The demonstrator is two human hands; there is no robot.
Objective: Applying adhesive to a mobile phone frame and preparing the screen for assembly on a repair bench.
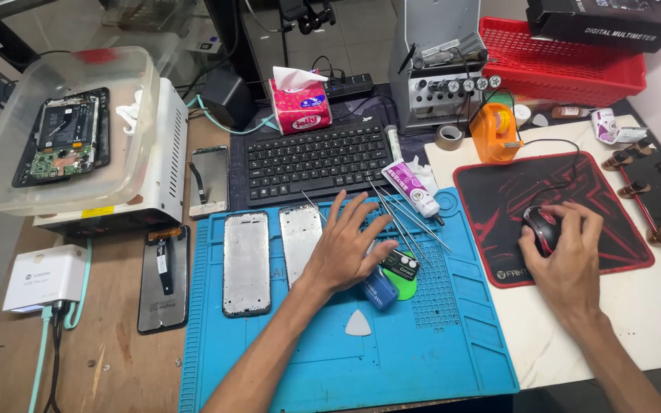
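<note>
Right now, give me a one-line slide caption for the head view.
Left hand rests flat on the blue repair mat beside two phone frames; right hand covers a mouse on the red-and-black pad.

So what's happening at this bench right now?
A person sits at a phone repair bench. Their right hand rests on a black computer mouse on a red and black mouse pad. Their left hand lies flat on a blue work mat, beside two bare phone frames and some thin metal tools. A black keyboard sits behind the mat, and an opened phone lies in a clear plastic tub to the left.
</note>
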